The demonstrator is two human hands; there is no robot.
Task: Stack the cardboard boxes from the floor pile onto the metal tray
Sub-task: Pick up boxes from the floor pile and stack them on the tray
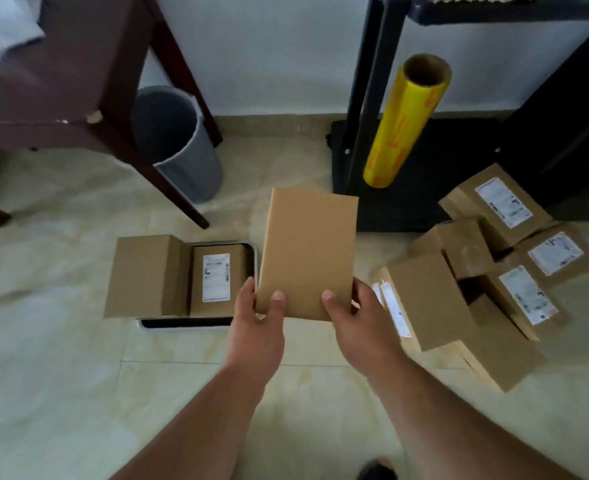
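Two boxes (178,277) sit on the tray (189,323), left of the floor pile (476,271).

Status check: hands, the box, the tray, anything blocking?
Left hand and right hand grip one cardboard box, held above the floor. Metal tray already carries boxes. Floor pile waits to the right. Nothing in the way.

A: The plain brown cardboard box (308,252) held up hides the right edge of the shallow metal tray (185,322), and both hands' fingers go behind it.

B: The white labels (216,277) are too blurred to read; the dark wooden table (54,64) runs off the top-left corner.
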